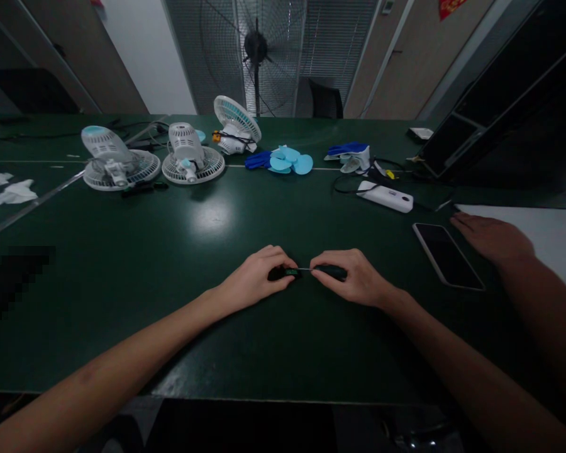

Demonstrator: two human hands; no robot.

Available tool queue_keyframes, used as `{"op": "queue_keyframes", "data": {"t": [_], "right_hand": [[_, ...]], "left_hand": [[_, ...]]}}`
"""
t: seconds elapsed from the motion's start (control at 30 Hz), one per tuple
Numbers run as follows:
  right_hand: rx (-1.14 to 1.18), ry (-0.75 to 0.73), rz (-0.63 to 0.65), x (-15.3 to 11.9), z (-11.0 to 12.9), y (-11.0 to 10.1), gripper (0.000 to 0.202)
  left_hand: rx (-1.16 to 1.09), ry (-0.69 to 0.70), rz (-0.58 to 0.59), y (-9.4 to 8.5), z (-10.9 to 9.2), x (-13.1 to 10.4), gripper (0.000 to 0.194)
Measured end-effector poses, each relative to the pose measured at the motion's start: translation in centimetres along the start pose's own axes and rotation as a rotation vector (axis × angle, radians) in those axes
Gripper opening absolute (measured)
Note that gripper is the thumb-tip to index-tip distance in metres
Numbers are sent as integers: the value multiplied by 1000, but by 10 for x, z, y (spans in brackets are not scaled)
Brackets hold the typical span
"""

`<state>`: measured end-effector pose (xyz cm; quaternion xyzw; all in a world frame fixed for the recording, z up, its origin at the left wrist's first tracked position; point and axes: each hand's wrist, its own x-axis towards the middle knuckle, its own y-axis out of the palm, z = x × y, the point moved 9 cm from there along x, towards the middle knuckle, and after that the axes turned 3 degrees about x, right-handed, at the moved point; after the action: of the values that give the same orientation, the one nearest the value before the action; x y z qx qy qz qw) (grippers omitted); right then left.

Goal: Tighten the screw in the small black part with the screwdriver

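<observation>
My right hand [351,274] is closed round the dark handle of a screwdriver [331,271], held nearly level just above or on the green table. Its thin metal shaft points left and meets a small dark piece [291,272] pinched in my left hand [265,272]. Fingers hide most of that piece, so its kind does not show. Both hands are close together in the middle of the table, thumbs towards each other.
At the right, another person's hand [497,239] rests by a phone [448,257]. A white power strip [385,196], gloves [351,155], blue fan blades [290,161] and several small white fans [193,157] stand farther back. A dark tool [144,189] lies before the fans.
</observation>
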<state>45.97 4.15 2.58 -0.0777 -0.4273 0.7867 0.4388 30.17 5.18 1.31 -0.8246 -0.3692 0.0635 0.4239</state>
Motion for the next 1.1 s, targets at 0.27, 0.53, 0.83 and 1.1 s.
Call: {"op": "queue_keyframes", "data": {"t": [0.27, 0.53, 0.83, 1.1], "right_hand": [[33, 6, 10, -1, 0, -3, 18], [-8, -21, 42, 0, 3, 2, 17], [163, 76, -154, 5, 0, -8, 20], [151, 137, -226, -2, -14, -21, 22]], "left_hand": [[20, -52, -21, -3, 4, -1, 17], [23, -19, -3, -2, 1, 0, 18], [15, 1, 12, -1, 1, 1, 19], [27, -6, 16, -1, 1, -1, 22]]}}
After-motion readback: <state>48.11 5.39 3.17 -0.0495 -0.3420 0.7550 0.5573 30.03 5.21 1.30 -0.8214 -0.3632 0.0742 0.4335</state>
